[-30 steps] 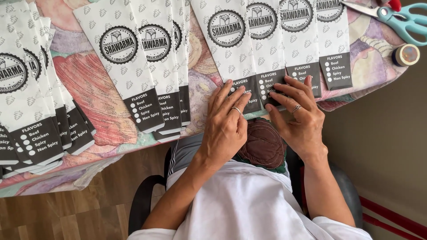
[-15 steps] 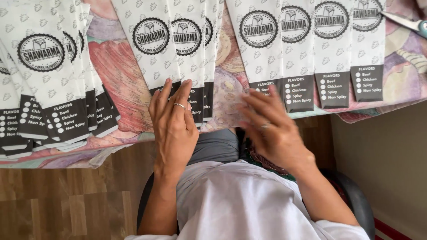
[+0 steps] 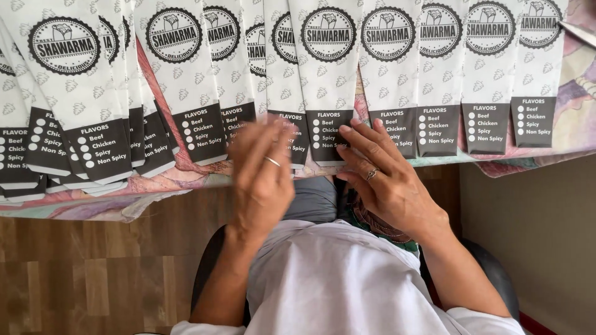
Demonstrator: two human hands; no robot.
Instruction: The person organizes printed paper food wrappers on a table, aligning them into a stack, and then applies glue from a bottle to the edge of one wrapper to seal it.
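Note:
Several white paper sleeves with a round black emblem and a black band at the near end lie overlapping in a row along the table edge. My left hand is blurred, its fingers spread over the black bands of the middle sleeves, a ring on one finger. My right hand lies flat beside it with fingertips on the lower end of a sleeve. Neither hand grips anything.
A patterned cloth covers the table under the sleeves. A scissor blade tip shows at the top right corner. Below the edge are my white shirt, a dark chair and a wooden floor.
The view has shifted right along the row of sleeves. Both hands have slid leftward over the sleeves, the left one still moving and blurred; the scissors have nearly left the frame.

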